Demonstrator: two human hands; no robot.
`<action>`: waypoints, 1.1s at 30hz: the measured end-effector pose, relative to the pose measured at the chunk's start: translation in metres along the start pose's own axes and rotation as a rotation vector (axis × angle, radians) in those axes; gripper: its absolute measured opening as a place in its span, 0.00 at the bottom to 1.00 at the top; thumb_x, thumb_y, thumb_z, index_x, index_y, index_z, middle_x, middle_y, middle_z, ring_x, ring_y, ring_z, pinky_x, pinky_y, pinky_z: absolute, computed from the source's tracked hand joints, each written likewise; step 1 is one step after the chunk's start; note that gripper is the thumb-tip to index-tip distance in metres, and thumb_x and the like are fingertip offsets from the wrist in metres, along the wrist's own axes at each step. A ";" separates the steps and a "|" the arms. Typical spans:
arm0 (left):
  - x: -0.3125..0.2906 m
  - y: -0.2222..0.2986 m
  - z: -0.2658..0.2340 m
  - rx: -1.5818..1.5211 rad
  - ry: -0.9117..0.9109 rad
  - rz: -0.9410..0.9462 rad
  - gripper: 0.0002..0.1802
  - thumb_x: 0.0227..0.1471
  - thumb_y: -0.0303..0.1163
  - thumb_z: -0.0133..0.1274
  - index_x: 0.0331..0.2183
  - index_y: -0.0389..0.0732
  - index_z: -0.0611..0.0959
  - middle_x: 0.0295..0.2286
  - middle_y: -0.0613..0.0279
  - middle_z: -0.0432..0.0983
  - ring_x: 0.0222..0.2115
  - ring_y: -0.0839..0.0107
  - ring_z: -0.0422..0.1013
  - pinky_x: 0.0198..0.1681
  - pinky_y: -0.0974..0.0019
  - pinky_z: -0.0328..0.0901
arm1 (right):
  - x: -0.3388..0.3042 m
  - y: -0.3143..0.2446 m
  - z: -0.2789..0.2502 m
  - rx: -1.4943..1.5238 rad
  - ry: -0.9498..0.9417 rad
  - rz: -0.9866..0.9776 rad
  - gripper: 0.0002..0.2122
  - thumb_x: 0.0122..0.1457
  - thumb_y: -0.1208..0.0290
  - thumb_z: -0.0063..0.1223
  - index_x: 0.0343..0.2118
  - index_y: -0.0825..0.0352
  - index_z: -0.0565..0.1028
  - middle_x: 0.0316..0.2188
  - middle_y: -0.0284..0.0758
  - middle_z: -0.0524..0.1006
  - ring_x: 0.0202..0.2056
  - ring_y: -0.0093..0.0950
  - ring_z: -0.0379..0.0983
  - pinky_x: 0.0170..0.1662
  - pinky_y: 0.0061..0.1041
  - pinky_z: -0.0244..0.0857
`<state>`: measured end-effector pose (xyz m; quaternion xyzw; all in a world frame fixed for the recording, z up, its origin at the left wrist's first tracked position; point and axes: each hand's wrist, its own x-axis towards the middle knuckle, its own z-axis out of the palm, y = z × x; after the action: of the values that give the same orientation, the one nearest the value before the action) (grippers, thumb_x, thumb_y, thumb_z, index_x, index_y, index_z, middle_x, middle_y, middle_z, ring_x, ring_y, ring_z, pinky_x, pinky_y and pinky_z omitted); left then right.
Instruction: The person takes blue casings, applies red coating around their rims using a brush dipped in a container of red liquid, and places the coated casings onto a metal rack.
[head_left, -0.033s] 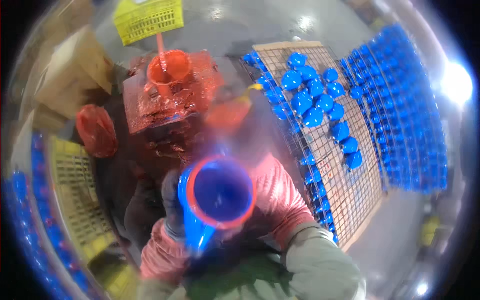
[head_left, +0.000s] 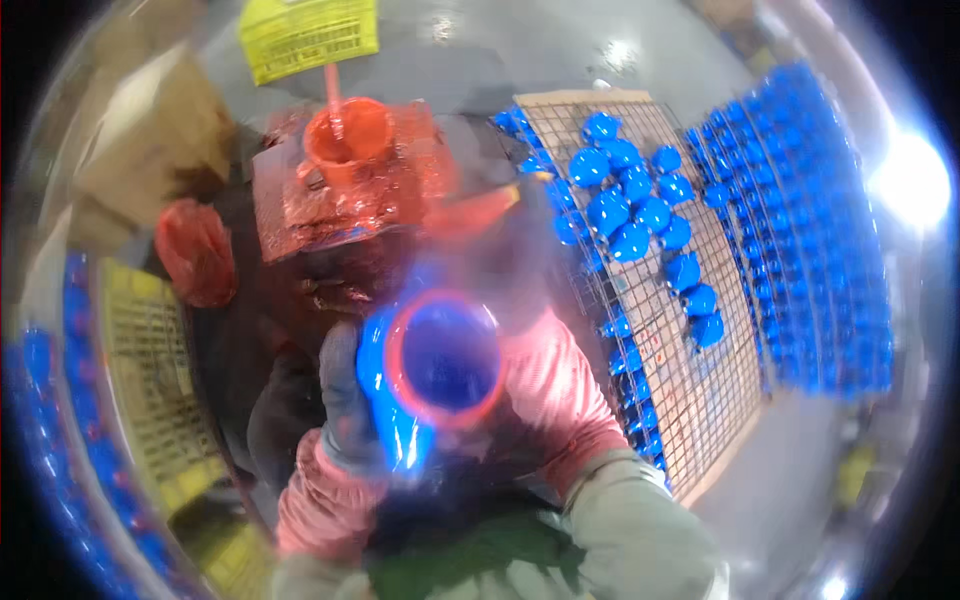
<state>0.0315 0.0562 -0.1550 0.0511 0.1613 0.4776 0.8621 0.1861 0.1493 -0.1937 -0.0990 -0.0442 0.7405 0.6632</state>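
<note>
- At the left, a yellow crate [head_left: 145, 375] bends along the edge of the view; its lower part goes into shadow.
- Beside it is a red bundle [head_left: 195, 255], whose content I cannot tell.
- The left hand [head_left: 345, 400], in a grey covering, comes from below with the thumb side up; it is closed on the side of the vessel, and some fingers are hidden.
- Farther forward, a red cup [head_left: 350, 165] has a stick in it.
- The blue vessel [head_left: 402, 425] is in the middle, between the forearms, its red-rimmed mouth toward the camera (the inside is too dark for seeing the bottom).
- The right hand [head_left: 510, 260] reaches forward, badly blurred; whether it is closed or spread, I cannot tell.
- Near it is a red piece [head_left: 475, 213] with yellowish tip, also blurred.
- To the right, blue rounded pieces [head_left: 608, 213] lie on a wire mesh [head_left: 700, 400].
</note>
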 end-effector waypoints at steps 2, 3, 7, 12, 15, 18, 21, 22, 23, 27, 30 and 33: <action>0.017 0.015 -0.051 0.198 -0.038 0.139 0.35 0.53 0.51 0.52 0.56 0.41 0.66 0.49 0.52 0.68 0.43 0.59 0.72 0.44 0.61 0.71 | 0.009 -0.007 -0.010 -0.191 -0.029 -0.031 0.18 0.64 0.53 0.41 0.40 0.65 0.71 0.35 0.33 0.75 0.28 0.23 0.73 0.27 0.22 0.70; 0.025 0.015 -0.043 0.478 0.073 0.302 0.35 0.50 0.48 0.57 0.54 0.41 0.67 0.49 0.52 0.68 0.43 0.59 0.71 0.45 0.61 0.69 | 0.005 -0.007 -0.005 -0.353 -0.022 -0.146 0.17 0.64 0.54 0.42 0.40 0.66 0.71 0.34 0.33 0.75 0.28 0.23 0.73 0.28 0.22 0.69; 0.028 0.032 -0.033 1.850 0.406 0.886 0.46 0.31 0.40 0.70 0.53 0.39 0.69 0.45 0.49 0.70 0.44 0.55 0.69 0.48 0.58 0.64 | -0.017 0.005 0.027 -0.964 -0.042 -0.639 0.15 0.62 0.59 0.48 0.38 0.70 0.72 0.30 0.35 0.75 0.29 0.22 0.72 0.32 0.20 0.67; 0.022 0.031 -0.033 2.161 0.441 0.869 0.51 0.27 0.46 0.70 0.54 0.39 0.68 0.46 0.49 0.70 0.46 0.48 0.66 0.50 0.51 0.61 | -0.012 0.014 0.016 -1.207 0.016 -0.703 0.08 0.58 0.71 0.53 0.34 0.72 0.74 0.30 0.35 0.76 0.30 0.23 0.72 0.34 0.21 0.67; 0.022 0.030 -0.031 2.272 0.447 0.771 0.51 0.27 0.46 0.69 0.54 0.39 0.68 0.46 0.50 0.70 0.46 0.48 0.66 0.50 0.50 0.61 | -0.009 0.010 0.010 -1.479 -0.086 -0.780 0.08 0.58 0.70 0.54 0.33 0.72 0.73 0.30 0.37 0.76 0.29 0.23 0.72 0.34 0.22 0.67; 0.024 0.031 -0.033 2.270 0.443 0.782 0.49 0.29 0.45 0.69 0.54 0.38 0.68 0.47 0.49 0.70 0.46 0.52 0.67 0.50 0.54 0.63 | -0.014 0.007 0.014 -1.473 -0.147 -0.784 0.09 0.58 0.70 0.54 0.35 0.72 0.72 0.30 0.38 0.76 0.29 0.24 0.73 0.34 0.23 0.67; 0.025 0.038 -0.043 1.513 0.298 0.668 0.42 0.38 0.40 0.65 0.53 0.34 0.69 0.47 0.52 0.71 0.45 0.64 0.70 0.49 0.65 0.65 | -0.014 0.006 0.018 -1.410 -0.152 -0.862 0.11 0.59 0.67 0.53 0.36 0.72 0.70 0.32 0.39 0.76 0.29 0.24 0.72 0.34 0.24 0.68; 0.024 0.039 -0.039 1.509 0.293 0.674 0.42 0.38 0.40 0.65 0.53 0.34 0.69 0.47 0.52 0.71 0.45 0.64 0.70 0.49 0.65 0.65 | -0.014 0.005 0.022 -1.329 -0.108 -0.840 0.12 0.60 0.66 0.53 0.36 0.72 0.70 0.32 0.39 0.76 0.29 0.24 0.72 0.34 0.24 0.68; 0.023 0.040 -0.031 1.107 0.220 0.529 0.36 0.43 0.38 0.62 0.52 0.34 0.70 0.45 0.53 0.72 0.43 0.64 0.72 0.46 0.64 0.67 | -0.012 0.005 0.023 -1.196 -0.120 -0.812 0.14 0.60 0.62 0.53 0.36 0.72 0.70 0.31 0.39 0.76 0.27 0.24 0.72 0.31 0.23 0.68; 0.017 0.040 -0.044 0.497 0.000 0.357 0.30 0.55 0.46 0.50 0.52 0.36 0.71 0.45 0.57 0.73 0.43 0.66 0.71 0.48 0.62 0.67 | -0.008 0.016 0.016 -1.893 0.058 -0.807 0.18 0.63 0.55 0.46 0.39 0.70 0.71 0.30 0.38 0.77 0.23 0.22 0.69 0.24 0.21 0.65; 0.026 0.020 -0.067 -0.108 0.160 0.230 0.40 0.53 0.58 0.44 0.56 0.35 0.65 0.49 0.46 0.70 0.38 0.57 0.75 0.39 0.54 0.72 | 0.008 0.035 -0.032 -0.672 0.051 -0.173 0.19 0.64 0.56 0.43 0.44 0.69 0.71 0.32 0.39 0.78 0.27 0.27 0.75 0.25 0.23 0.70; 0.028 0.018 -0.077 -0.348 -0.249 -0.253 0.45 0.50 0.64 0.44 0.57 0.36 0.62 0.49 0.43 0.68 0.12 0.73 0.62 0.10 0.67 0.57 | 0.012 0.037 -0.033 0.155 -0.084 0.265 0.19 0.65 0.56 0.42 0.48 0.68 0.70 0.35 0.41 0.79 0.34 0.33 0.78 0.27 0.28 0.76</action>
<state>0.0056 0.0842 -0.2295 -0.0604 -0.0256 0.3763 0.9242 0.1562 0.1542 -0.2344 -0.0215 -0.0015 0.8262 0.5630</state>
